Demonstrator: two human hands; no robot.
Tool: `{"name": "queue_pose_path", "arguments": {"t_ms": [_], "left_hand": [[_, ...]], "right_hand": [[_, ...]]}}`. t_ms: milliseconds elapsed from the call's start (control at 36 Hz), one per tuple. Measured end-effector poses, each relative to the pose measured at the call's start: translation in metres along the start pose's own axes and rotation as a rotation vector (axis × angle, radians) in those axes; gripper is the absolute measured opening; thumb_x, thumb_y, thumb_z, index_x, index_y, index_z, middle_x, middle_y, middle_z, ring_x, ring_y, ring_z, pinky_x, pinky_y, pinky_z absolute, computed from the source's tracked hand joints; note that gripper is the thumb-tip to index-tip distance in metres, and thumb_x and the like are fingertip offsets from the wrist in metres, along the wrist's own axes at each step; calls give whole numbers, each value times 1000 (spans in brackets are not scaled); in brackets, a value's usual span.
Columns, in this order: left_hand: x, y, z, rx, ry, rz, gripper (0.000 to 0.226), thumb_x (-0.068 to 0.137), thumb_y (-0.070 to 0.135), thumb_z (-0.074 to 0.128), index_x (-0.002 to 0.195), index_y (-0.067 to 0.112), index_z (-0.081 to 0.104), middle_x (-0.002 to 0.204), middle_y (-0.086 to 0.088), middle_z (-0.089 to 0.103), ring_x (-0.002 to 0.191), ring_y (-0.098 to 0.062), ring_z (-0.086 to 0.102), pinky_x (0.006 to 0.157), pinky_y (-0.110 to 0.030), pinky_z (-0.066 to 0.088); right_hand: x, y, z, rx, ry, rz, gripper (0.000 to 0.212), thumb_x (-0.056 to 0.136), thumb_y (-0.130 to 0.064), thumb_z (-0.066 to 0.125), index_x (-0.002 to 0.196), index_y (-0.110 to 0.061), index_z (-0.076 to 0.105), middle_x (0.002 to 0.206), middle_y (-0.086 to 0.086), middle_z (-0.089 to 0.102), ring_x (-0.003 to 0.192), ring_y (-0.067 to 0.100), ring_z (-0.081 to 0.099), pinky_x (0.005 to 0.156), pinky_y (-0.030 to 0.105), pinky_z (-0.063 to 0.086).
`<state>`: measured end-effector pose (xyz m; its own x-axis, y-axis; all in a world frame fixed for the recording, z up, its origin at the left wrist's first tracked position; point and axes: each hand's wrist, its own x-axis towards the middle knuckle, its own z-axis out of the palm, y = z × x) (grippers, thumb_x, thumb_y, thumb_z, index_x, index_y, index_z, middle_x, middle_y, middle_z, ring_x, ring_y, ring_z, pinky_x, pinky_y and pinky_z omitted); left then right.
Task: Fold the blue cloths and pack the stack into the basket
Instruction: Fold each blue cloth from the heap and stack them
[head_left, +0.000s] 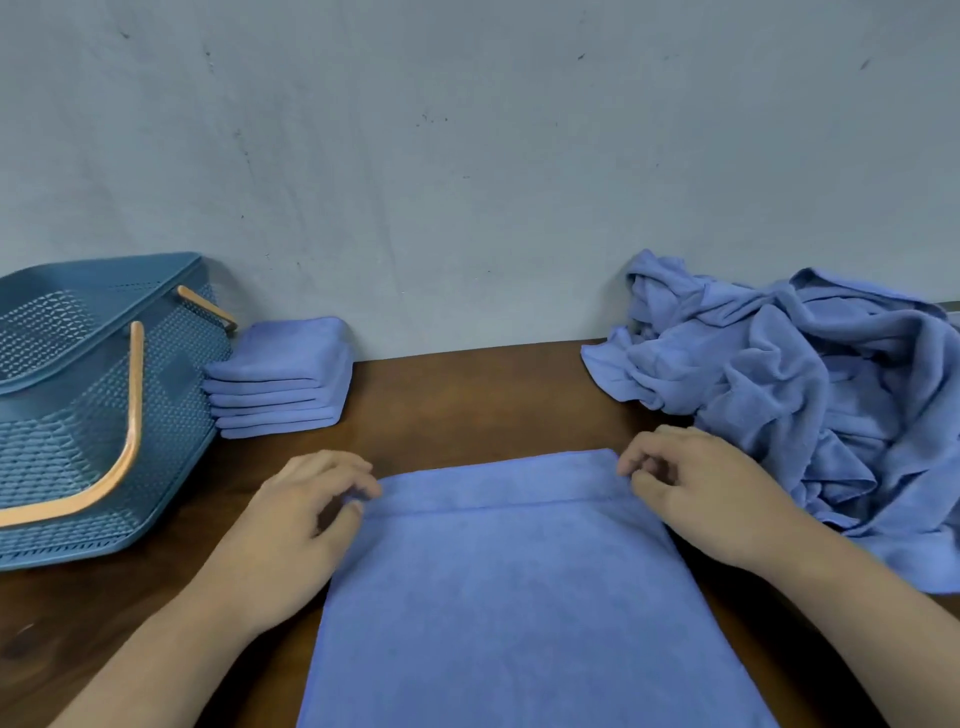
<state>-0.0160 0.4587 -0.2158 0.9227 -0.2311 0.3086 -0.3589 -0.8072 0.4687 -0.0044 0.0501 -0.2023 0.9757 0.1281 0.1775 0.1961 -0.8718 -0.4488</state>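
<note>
We see one blue cloth (498, 597) lying flat on the brown table (467, 400) in front of the person. Its long axis runs from the person toward the wall, and its short far edge faces the wall. The left hand (306, 525) pinches the far left corner with curled fingers, and the right hand (711, 499) pinches the far right corner. The stack of folded cloths (283, 379) sits just beside the basket (78, 415) at far left, and the unfolded pile (810, 384) lies at right

Soft even light, wide-angle edge distortion
</note>
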Motion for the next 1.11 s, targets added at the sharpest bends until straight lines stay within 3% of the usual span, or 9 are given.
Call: {"name": "queue_pose_path", "arguments": {"t_ms": [111,278,417,500,611,778,917,1028,1111], "left_hand": [[-3,0,3,61,-76,-22,16,77,39,52,91,44,60,127,32,54,130,4,44,109,-38,40],[-4,10,3,19,-46,-12,3,76,32,54,79,32,54,111,23,59,117,-6,50,95,-35,44],[-6,30,-5,-356,15,-87,14,79,28,48,74,16,49,82,-2,57,82,-26,53,76,-43,39],[-4,40,-1,-616,127,-282,17,92,18,52,77,11,48,72,-10,48,69,-24,40,71,-41,31],[1,37,13,-574,203,-478,10,106,27,60,111,36,62,85,7,74,71,-10,64,80,-41,53],[0,33,3,-556,31,-439,24,101,13,66,114,32,65,85,7,75,68,-6,62,77,-30,51],[-2,31,-7,-529,-100,-398,34,75,33,80,105,41,65,91,5,74,77,-12,64,80,-35,49],[-5,33,-10,-409,-160,-294,31,85,12,76,102,33,61,79,-1,66,68,-13,53,71,-35,43],[-5,41,-15,-637,-56,-260,22,83,8,69,97,17,56,84,-9,64,76,-18,54,75,-39,39]], "right_hand": [[-5,-7,-1,-33,-98,16,9,85,-35,69,84,-38,61,85,-15,61,88,0,54,81,26,42],[-5,-11,4,52,-96,27,21,85,-28,70,71,-28,55,79,-9,58,79,5,52,70,28,39],[-7,-24,-4,511,35,73,32,95,-16,52,67,-14,38,64,-2,35,62,14,30,63,40,28],[-5,-26,2,651,158,150,20,101,-19,59,81,-16,58,65,-4,51,63,12,42,64,35,36],[-1,-31,15,734,114,194,19,104,-26,63,119,-38,61,84,-2,76,64,13,64,63,33,54],[-6,-27,17,559,-20,88,16,94,-29,75,105,-32,64,84,0,73,72,24,59,76,43,51],[-9,-28,15,477,-51,74,21,93,-16,74,100,-32,62,82,-2,70,82,35,62,82,53,54],[-9,-28,14,554,-16,26,21,99,-8,64,93,-28,63,78,1,67,70,25,56,72,37,43],[-7,-32,15,682,93,53,26,103,-4,56,85,-19,67,70,4,56,65,12,43,70,34,34]]}}
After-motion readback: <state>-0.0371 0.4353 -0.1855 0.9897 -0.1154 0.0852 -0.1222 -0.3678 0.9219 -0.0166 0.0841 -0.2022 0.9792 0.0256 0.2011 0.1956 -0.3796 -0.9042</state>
